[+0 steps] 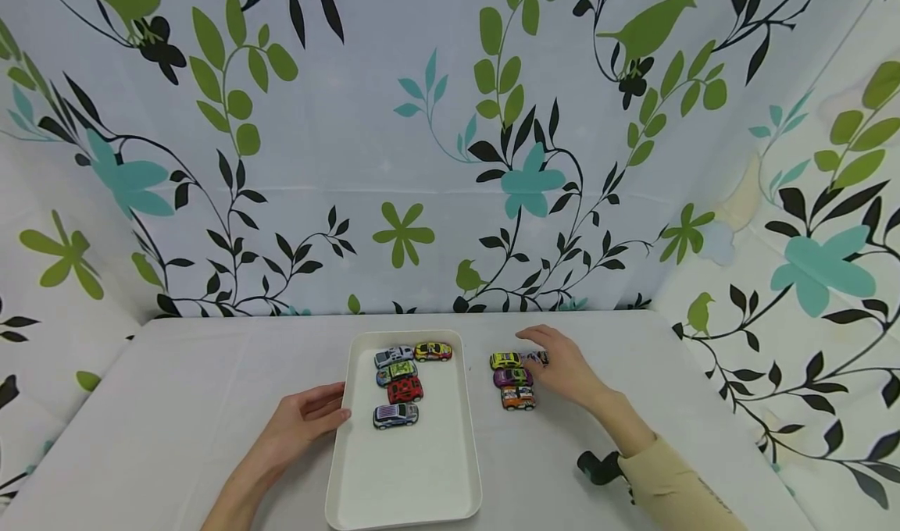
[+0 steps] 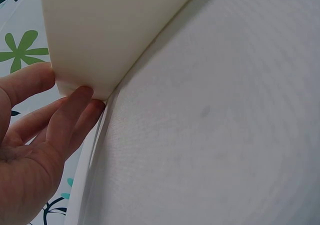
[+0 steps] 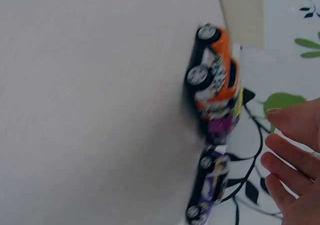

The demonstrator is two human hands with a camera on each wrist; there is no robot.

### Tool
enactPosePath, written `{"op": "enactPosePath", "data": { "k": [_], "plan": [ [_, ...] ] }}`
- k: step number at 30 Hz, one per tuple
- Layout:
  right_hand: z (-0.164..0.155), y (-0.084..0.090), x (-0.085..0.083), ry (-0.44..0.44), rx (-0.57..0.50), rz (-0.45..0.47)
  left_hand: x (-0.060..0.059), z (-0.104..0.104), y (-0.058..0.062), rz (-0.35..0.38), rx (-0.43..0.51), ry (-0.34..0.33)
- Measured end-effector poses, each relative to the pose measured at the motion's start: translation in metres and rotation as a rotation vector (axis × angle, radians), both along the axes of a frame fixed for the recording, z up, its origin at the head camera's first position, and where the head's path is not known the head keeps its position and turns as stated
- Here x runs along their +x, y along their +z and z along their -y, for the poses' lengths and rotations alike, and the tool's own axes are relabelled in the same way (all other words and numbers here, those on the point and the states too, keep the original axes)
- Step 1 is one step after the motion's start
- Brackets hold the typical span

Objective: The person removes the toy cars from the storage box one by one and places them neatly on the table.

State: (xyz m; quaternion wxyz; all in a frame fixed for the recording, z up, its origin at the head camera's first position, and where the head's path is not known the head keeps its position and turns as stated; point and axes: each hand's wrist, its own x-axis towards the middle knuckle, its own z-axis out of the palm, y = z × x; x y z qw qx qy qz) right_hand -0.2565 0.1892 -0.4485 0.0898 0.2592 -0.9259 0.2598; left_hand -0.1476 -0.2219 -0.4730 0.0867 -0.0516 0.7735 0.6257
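We have a passable strip of table [image 1: 509,468] between the tray [image 1: 404,480] and the outer cars [image 1: 512,377] on its right. Inside the tray, five toy cars [image 1: 405,391] obstruct the far part; the near part leaves us room.

In the head view, a pale bluish back wall [image 1: 337,125] fills the upper half, printed with black stems, green leaves, teal flowers and green birds, one bird [image 1: 654,27] at upper right. The same print covers the left wall [image 1: 42,238] and the whiter right wall [image 1: 745,281]. A white table [image 1: 211,375] spreads across the lower half, under soft, fairly even light.
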Motion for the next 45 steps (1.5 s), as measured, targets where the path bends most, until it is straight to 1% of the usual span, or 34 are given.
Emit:
{"op": "enactPosePath", "data": {
  "k": [5,9,17,21,27,30,38,45],
  "plan": [
    [0.016,0.012,0.004,0.059,-0.017,-0.016,0.0,-0.001,0.001,0.0,0.008,0.0],
    [0.026,0.017,0.005,0.09,-0.021,-0.014,0.0,-0.001,0.001,0.002,0.009,-0.002],
    [0.043,0.017,0.005,0.126,-0.026,0.029,-0.001,0.001,0.0,-0.001,0.004,-0.013],
    [0.055,0.016,0.007,0.148,-0.015,0.037,0.0,0.001,0.0,-0.002,0.003,-0.009],
    [0.074,0.014,0.007,0.21,-0.001,0.032,0.0,0.002,-0.002,0.005,0.003,-0.008],
    [0.083,0.014,0.005,0.219,-0.003,0.051,0.0,0.002,-0.002,0.001,0.004,-0.008],
    [0.104,0.012,0.0,0.23,0.078,0.087,0.001,0.001,-0.001,-0.01,0.017,-0.009],
    [0.118,0.015,-0.002,0.248,0.119,0.141,0.002,0.0,-0.002,-0.003,0.013,-0.002]
  ]
}}
